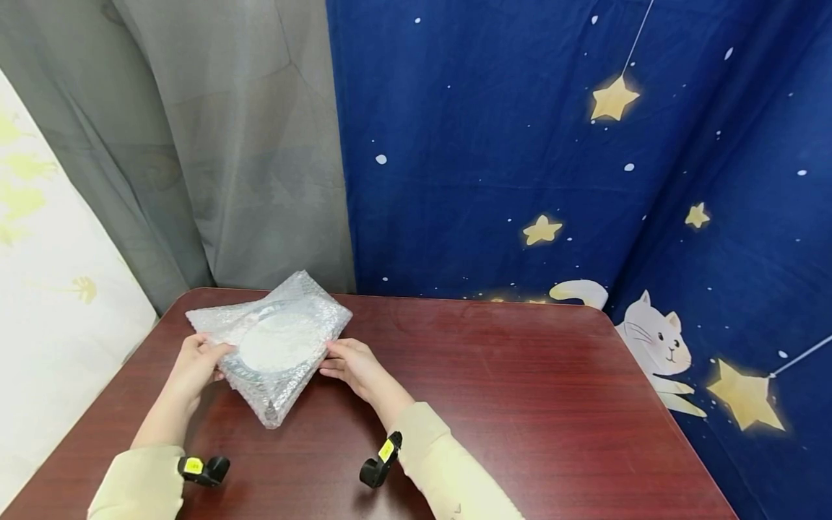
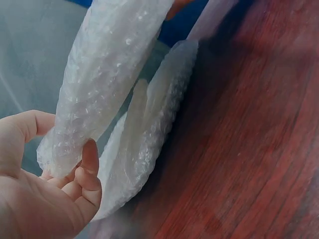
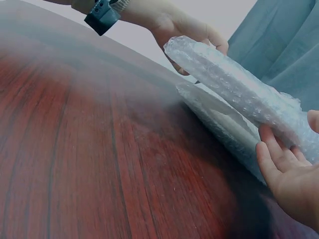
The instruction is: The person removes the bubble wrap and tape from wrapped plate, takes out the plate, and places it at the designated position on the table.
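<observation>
Toward the far left of the red-brown table (image 1: 494,375), we record one bubble-wrapped packet (image 1: 286,339), a pale round shape showing through. Left hand (image 1: 198,359): thumb and fingers clamped on the packet's left edge. Right hand (image 1: 354,365): clamped likewise on its right edge. Beneath, against the tabletop, we note a bubble-wrap layer (image 2: 162,124); whether it joins the packet, we cannot tell. Behind: grey curtain (image 1: 260,144).

Wrist views — dimmer, patchily hazy
</observation>
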Available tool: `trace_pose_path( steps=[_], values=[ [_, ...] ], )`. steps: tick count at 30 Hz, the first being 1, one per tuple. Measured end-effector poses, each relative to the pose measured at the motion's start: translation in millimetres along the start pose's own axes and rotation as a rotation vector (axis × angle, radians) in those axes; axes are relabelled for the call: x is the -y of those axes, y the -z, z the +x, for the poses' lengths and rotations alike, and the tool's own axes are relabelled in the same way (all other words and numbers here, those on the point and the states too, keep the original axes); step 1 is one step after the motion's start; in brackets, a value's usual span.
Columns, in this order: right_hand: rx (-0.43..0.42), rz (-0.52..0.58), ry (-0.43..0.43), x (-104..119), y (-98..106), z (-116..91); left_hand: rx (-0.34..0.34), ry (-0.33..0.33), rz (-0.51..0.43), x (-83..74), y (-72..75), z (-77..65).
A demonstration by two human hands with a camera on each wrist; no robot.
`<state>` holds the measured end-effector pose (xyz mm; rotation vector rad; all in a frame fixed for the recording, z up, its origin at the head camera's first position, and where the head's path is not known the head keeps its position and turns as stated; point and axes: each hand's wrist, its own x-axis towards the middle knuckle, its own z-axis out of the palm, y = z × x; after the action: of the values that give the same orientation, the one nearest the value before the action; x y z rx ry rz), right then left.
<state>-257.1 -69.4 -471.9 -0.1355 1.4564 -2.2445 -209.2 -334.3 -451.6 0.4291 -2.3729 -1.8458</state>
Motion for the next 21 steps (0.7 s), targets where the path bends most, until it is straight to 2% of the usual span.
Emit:
trace_pose_path(
  steps=[8,21],
  values=[
    [-0.050,-0.014,-0.001,0,8,-4,-0.014,-0.011,0.058,-4.8,-11.7,-6.6],
    [-0.010,-0.081,0.056,12,25,-15,0.040,-0.038,0.085,-18.2,-26.7,-17.2]
  ],
)
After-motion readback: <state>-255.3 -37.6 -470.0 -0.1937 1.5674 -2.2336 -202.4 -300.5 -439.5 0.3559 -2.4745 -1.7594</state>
